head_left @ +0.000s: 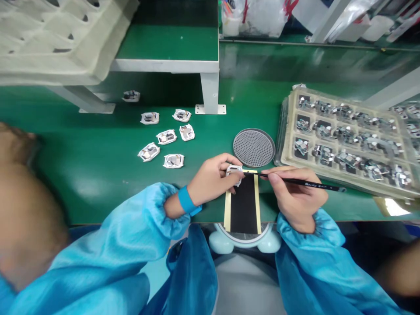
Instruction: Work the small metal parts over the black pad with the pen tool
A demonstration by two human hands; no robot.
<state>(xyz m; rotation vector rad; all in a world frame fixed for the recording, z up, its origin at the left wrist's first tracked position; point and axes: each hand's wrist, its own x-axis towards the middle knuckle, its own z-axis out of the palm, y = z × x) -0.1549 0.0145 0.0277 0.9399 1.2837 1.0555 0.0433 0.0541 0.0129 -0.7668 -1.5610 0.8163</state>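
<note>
Between the thumb and fingers of my left hand (215, 177) is a white watch case (233, 171) with small parts inside. My right hand (299, 192) is closed round black tweezers (295, 180), whose tips point left and reach the case's right edge. Whether the tips grip anything is too small to tell. Both hands are above a black mat (243, 205) edged with yellow tape. Just beyond it lies a round grey perforated tray (253, 147). Several similar white watch cases (166, 137) are spread on the green table to the left of my hands.
On the right, a clear-covered tray (348, 135) holds several small electronic assemblies in compartments. A raised shelf (170, 65) with white legs stands at the back, a moulded pulp tray (62, 48) on its left. Blurred people's parts appear at both sides.
</note>
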